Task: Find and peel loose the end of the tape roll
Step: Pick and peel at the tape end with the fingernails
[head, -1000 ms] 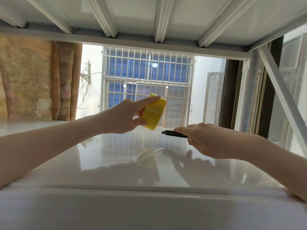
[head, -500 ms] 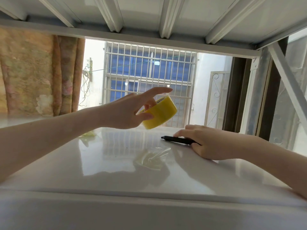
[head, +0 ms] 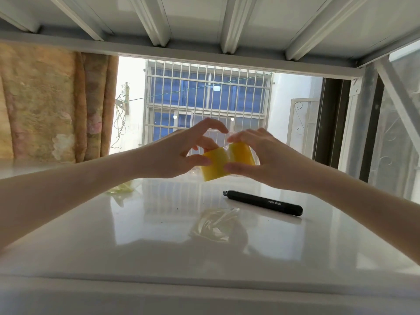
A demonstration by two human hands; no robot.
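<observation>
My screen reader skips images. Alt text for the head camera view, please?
Both hands, left and right, hold a yellow tape roll above a glossy white table. A black pen and crumpled clear film lie below.

1. Both hands hold a yellow tape roll above the white desk, left hand and right hand pinching it.
2. A black pen lies near the right.
3. Crumpled clear film lies nearer.
</observation>
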